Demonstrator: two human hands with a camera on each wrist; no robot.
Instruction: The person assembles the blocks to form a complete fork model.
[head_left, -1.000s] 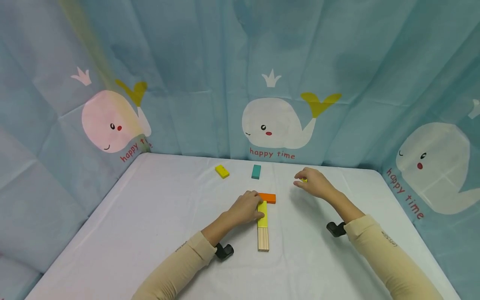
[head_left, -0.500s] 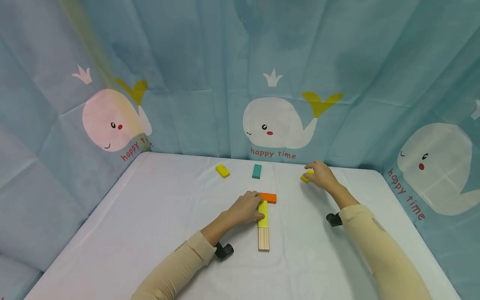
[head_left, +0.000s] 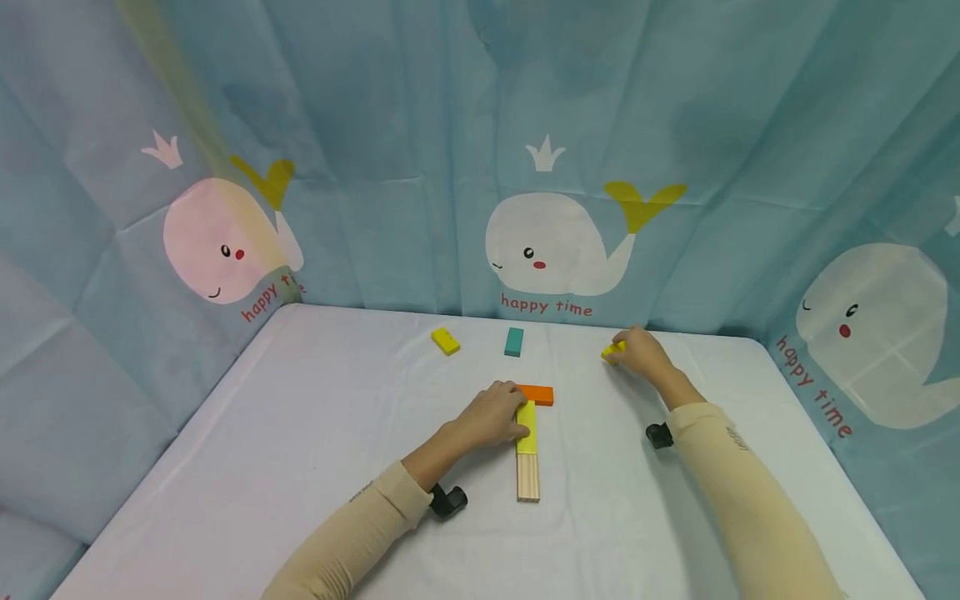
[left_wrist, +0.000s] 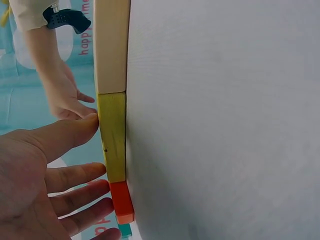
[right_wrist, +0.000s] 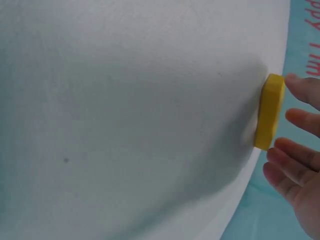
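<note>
My left hand (head_left: pixel 491 414) lies beside a row of blocks, its thumb and fingertips at the top of a yellow block (left_wrist: pixel 113 140). That block runs between a plain wooden block (head_left: pixel 527 477) and an orange block (head_left: pixel 538 395) laid crosswise at the far end. In the left wrist view, the lower fingers reach along the orange block. At the far right of the table, my right hand (head_left: pixel 643 355) is at another yellow block (right_wrist: pixel 270 112). Its thumb tip is right at one end and other fingertips are close to the opposite end, with the fingers spread and relaxed.
A teal block (head_left: pixel 513 342) and a third yellow block (head_left: pixel 446 342) lie near the back edge of the white-covered table (head_left: pixel 300 433). Behind and at the sides hangs a blue curtain (head_left: pixel 390 208) printed with whales. Each wrist carries a black camera mount (head_left: pixel 448 502).
My right hand has moved slightly right and back to the far yellow block, and its fingers have come down around it. The left hand and the row of blocks have stayed put.
</note>
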